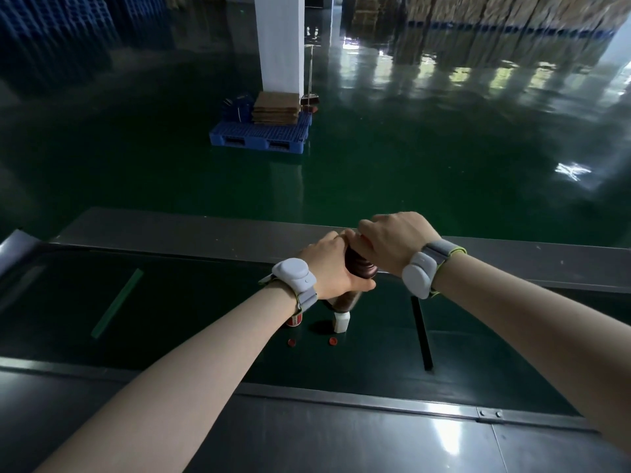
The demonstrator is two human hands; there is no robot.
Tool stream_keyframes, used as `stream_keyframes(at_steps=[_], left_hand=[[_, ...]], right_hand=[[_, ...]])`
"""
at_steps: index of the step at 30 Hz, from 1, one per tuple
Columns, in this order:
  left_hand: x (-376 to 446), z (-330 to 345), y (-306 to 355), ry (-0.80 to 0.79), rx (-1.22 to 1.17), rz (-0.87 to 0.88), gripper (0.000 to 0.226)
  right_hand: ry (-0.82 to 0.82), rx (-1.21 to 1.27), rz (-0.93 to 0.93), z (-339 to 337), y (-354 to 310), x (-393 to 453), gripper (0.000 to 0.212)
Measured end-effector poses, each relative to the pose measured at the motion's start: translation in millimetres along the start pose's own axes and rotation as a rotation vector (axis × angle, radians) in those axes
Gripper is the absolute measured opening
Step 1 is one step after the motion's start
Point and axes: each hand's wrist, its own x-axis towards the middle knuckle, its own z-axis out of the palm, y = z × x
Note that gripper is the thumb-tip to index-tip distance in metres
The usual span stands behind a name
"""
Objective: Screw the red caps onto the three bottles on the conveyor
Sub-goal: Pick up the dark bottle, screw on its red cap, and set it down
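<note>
A dark brown bottle (461, 265) is lifted above the conveyor belt (191, 302), and my left hand (333, 264) is wrapped around its body. My right hand (392, 238) is closed over the bottle's top, where a sliver of red cap (364, 238) shows between the fingers. Below my hands a second brown bottle with a white label (342, 320) stands on the belt. A third bottle with a red and white label (293, 319) is mostly hidden under my left wrist. Two loose red caps (291, 342) (333, 341) lie on the belt in front of them.
A green strip (117, 302) crosses the belt at the left and a black strip (421, 332) at the right. Metal side rails (341, 399) border the belt near and far. Beyond lies a green floor with a blue pallet of cardboard (261, 133) by a white pillar.
</note>
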Motion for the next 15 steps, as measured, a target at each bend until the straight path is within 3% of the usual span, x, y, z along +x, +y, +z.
stream_keyframes(at_steps=[5,15], left_hand=[[13,18,14,-0.021,0.014,0.014,0.083],[47,74,36,-0.081,0.003,-0.028,0.073]], right_hand=[[-0.041,-0.039,0.109,12,18,-8,0.071],[-0.198,0.157,0.332,45,60,-28,0.068]])
